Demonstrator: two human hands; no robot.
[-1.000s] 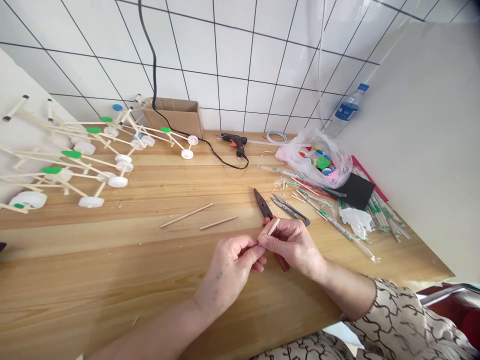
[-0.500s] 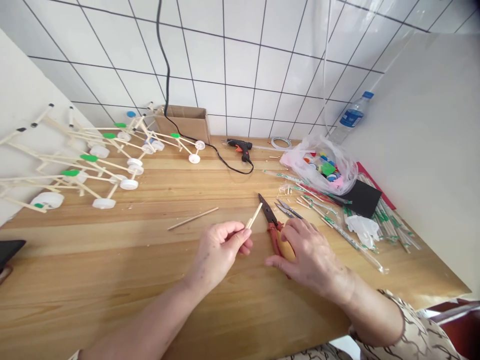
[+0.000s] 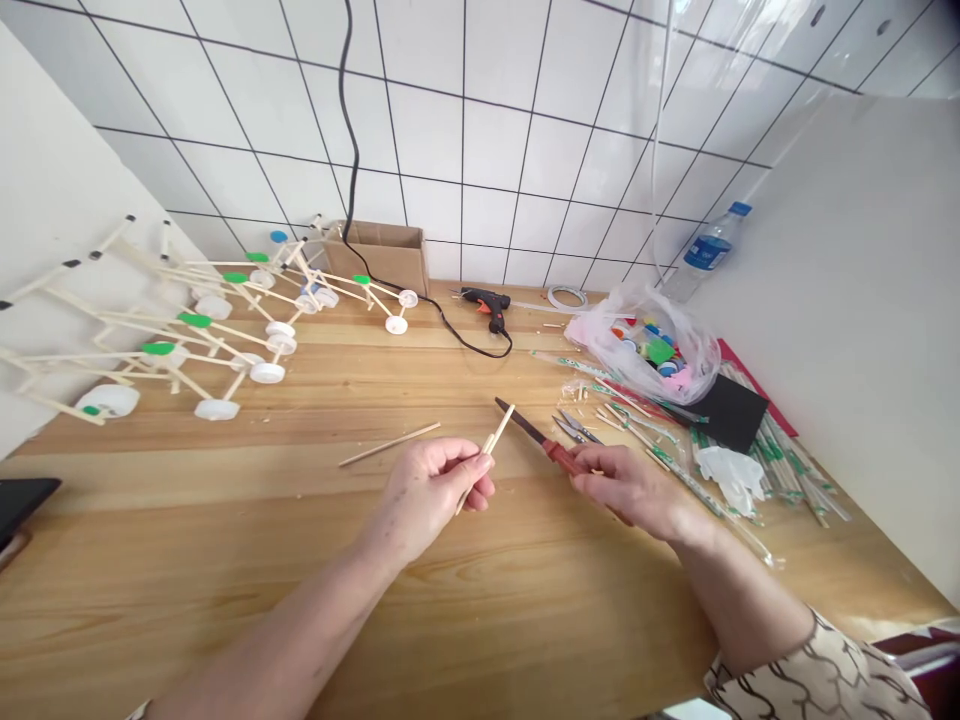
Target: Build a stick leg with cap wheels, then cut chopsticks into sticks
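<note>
Above the wooden counter (image 3: 360,620), two pale sticks (image 3: 502,428) are pinched together between the thumb and fingers of the left hand (image 3: 435,480). Pliers (image 3: 559,455) are gripped by their red handles in the right hand (image 3: 630,490), the dark nose pointed toward the sticks; whether they touch cannot be told. On the counter, a loose stick (image 3: 388,445) is seen near the left hand, and snips (image 3: 576,428) beside the pliers.

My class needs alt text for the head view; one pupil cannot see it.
A person's left hand pinches thin wooden sticks while the right hand grips red-handled pliers over a wooden table; stick models with white wheels stand at left.
</note>
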